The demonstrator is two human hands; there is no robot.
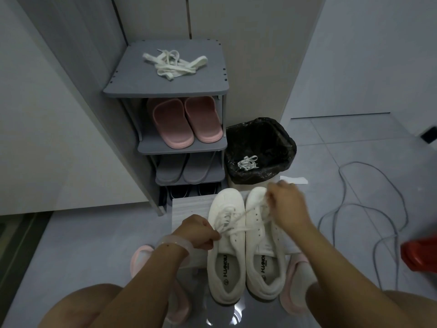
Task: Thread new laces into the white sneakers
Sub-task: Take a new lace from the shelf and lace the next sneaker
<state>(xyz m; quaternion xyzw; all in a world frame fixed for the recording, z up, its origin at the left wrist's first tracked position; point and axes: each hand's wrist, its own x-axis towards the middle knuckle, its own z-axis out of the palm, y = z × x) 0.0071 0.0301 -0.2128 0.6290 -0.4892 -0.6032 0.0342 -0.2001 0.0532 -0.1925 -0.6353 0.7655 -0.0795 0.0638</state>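
Two bare forearms, no sleeves in view. Left hand [201,230] and right hand [288,204] bare, no gloves, no rings visible. Left wrist wears a translucent pale pink bangle [173,245], smooth and chunky, slightly cloudy. Right wrist has nothing on it. Bare knees at the bottom corners, no trouser legs or hem in view. Feet in pink slippers: left slipper [139,259] with a rounded toe, right slipper [295,294] partly hidden behind the forearm.

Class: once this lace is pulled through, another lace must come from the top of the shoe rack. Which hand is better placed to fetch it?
Probably the left hand: the rack stands on its side. Both hands grip the lace; the right hand is by the bin.
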